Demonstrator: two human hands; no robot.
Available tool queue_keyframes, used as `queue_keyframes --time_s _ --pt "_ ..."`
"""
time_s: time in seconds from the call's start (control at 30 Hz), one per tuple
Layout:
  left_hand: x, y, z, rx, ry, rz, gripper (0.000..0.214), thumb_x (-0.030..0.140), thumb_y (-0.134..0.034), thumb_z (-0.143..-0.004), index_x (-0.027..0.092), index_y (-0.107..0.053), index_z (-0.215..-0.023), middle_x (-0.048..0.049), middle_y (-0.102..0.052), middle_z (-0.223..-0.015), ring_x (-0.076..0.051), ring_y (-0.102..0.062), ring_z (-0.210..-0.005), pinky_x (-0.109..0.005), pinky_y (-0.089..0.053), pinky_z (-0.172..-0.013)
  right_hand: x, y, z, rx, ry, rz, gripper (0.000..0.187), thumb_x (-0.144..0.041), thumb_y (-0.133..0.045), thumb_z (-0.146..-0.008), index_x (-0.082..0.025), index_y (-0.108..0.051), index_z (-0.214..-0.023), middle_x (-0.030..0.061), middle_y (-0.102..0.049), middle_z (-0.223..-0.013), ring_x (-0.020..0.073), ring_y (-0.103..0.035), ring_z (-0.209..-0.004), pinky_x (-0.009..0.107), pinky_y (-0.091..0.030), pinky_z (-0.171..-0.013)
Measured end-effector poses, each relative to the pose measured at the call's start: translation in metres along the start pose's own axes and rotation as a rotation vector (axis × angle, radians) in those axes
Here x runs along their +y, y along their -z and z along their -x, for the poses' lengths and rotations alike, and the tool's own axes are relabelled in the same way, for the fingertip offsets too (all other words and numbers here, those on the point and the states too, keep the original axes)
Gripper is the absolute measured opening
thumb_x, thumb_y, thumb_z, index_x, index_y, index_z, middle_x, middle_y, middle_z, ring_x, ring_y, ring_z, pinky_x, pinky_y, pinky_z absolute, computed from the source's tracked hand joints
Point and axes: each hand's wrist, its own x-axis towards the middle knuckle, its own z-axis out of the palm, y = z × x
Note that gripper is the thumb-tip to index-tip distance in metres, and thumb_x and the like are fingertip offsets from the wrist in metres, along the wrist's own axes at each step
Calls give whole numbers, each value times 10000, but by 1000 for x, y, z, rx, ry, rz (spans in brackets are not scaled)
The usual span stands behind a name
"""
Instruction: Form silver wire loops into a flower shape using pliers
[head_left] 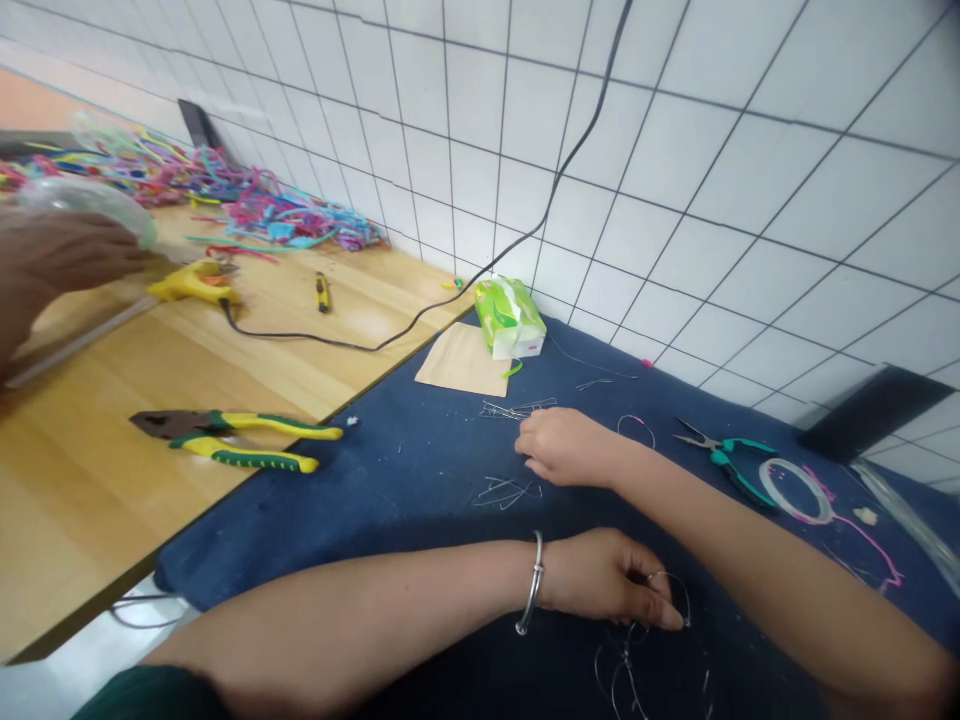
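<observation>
My arms cross over a dark blue cloth. My left hand, with a silver bangle on its wrist, is closed in a pinch on a thin wire loop; more tangled wire lies just below it. My right hand rests knuckles-up further back, fingers curled down onto the cloth. It sits between two small heaps of short wire pieces, one heap behind it and one heap in front. What its fingertips hold is hidden.
Green-handled pliers and a coil of clear and pink cord lie to the right. A green tissue pack rests on a brown envelope. The wooden table holds yellow-green pliers, a black cable, colourful cords. Another person's hand is at left.
</observation>
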Motion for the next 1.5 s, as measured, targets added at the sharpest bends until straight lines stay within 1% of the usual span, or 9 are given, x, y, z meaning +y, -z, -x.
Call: queue_keyframes --time_s 0.27,0.57,0.73,0.83,1.03,1.13,1.23,1.33,1.5 --pt "-2 1 -2 -26 -19 -39 183 320 -664 -701 164 -578 -658 43 -487 -552 -77 -419 -496 -195 -344 -483 -18 6 6 5 27 -4 106 -177 -486 -759 -128 -577 -778 74 -584 -754 166 -474 -710 299 -317 -641" --pt "-7 2 -4 -47 -107 -63 182 303 -661 -713 159 -571 -646 45 -478 -553 -75 -400 -497 -202 -333 -497 -28 -4 3 24 70 143 183 -68 -397 -838 -121 -556 -765 84 -580 -735 175 -501 -704 305 -302 -618" --pt "-5 2 -3 -31 -75 -59 176 288 -666 -703 157 -567 -641 49 -472 -541 -72 -405 -495 -196 -337 -495 -24 -3 2 27 -6 54 98 -106 -451 -803 -132 -543 -782 78 -588 -752 176 -507 -721 296 -326 -640" --pt "-3 1 -2 -21 -42 -38 173 299 -667 -692 154 -579 -662 42 -493 -564 -69 -421 -495 -188 -352 -489 -16 0 12 104 -144 -60 82 -167 -462 -795 -142 -536 -816 65 -589 -756 167 -505 -718 282 -335 -653" --pt "1 -6 0 169 -26 20 241 373 -623 -707 138 -577 -682 33 -486 -583 -72 -428 -488 -196 -376 -485 -12 5 87 395 -535 -404 145 -158 -426 -805 -175 -563 -848 27 -600 -794 133 -520 -745 241 -367 -689" --pt "5 -9 -1 271 -48 33 227 352 -592 -737 136 -548 -682 42 -455 -567 -70 -413 -485 -197 -364 -487 -30 9 139 522 -762 -519 147 -205 -421 -834 -192 -567 -823 14 -599 -777 125 -526 -705 236 -387 -664" --pt "9 -12 -2 273 -26 42 199 317 -568 -763 130 -546 -699 32 -478 -614 -61 -411 -483 -200 -352 -493 -59 8 184 570 -941 -583 127 -252 -457 -836 -210 -570 -794 -2 -591 -726 120 -526 -652 230 -395 -620" --pt "11 -14 -3 282 6 41 172 281 -568 -771 124 -547 -704 26 -487 -631 -62 -420 -504 -207 -356 -518 -87 0 211 560 -953 -595 112 -230 -474 -829 -215 -576 -787 -5 -592 -712 116 -528 -646 230 -398 -620" --pt "8 -15 -6 273 -6 103 149 264 -558 -799 120 -571 -762 -1 -517 -706 -77 -444 -579 -222 -375 -564 -110 -19 224 616 -783 -465 120 -165 -491 -808 -212 -585 -867 -1 -594 -687 119 -499 -622 255 -393 -629"
